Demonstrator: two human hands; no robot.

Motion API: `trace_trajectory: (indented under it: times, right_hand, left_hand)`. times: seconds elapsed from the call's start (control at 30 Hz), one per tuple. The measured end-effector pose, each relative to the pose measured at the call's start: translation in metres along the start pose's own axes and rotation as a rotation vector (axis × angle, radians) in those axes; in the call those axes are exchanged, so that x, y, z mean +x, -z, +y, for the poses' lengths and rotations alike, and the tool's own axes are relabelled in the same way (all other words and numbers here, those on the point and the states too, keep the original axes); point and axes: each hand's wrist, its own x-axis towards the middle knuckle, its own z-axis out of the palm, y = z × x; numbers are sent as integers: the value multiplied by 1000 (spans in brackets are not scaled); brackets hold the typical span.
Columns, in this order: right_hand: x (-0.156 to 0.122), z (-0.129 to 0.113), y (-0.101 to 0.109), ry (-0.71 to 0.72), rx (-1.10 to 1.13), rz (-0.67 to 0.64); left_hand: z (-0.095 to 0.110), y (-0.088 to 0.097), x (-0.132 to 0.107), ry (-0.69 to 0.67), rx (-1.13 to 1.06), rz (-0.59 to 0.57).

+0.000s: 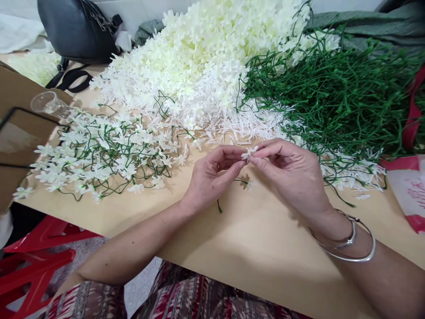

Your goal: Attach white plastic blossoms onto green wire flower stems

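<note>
Flower (249,153), small and white, sits right where my two sets of fingertips meet, so I take it as the centre of my dial. My left hand (215,175) comes in from eight o'clock, thumb and index finger pinched together at the petals' edge. My right hand (294,175) comes in from four, thumb and index finger pinching the opposite edge; the petals show between the two grips. Whether a stem is caught inside the left fingers, I cannot tell. At six o'clock, just below the grip, a loose blossom (251,184) lies on the table (232,248). Stemmed flowers (109,153) spread at nine, a heap of white petals (199,66) rises at eleven, and green stems (345,97) are piled at two.
</note>
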Motion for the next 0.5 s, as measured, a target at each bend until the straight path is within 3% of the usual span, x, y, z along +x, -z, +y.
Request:
trace_trajectory:
  times: [0.4, 0.5]
  right_hand:
    - [-2, 1, 0, -19, -30, -19]
    - [-3, 1, 1, -22, -76, -33]
  left_hand:
    - [1, -1, -3, -92, 132, 69]
    - [3, 1, -3, -117, 176, 41]
